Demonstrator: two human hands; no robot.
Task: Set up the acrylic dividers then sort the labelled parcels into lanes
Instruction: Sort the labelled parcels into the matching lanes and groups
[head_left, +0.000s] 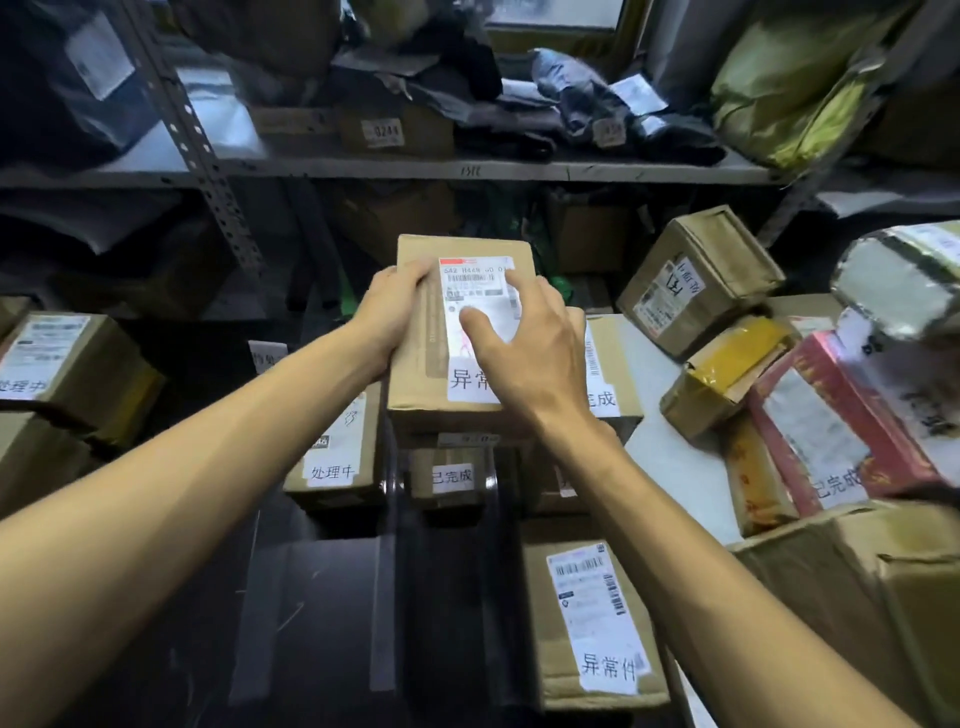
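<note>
Held cardboard parcel (421, 395) over smaller boxes (447, 478), left hand (389, 306) gripping its left edge. Pressed right hand (524, 353) flat on its label (478, 280), fingers spread.

Held parcel (462, 332) above lane boxes (452, 475), parcel pile (779, 395) right, shelf (415, 169) behind

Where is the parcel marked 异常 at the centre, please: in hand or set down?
In hand: the left hand grips the parcel at its left edge, the right hand lies across its label.
</note>
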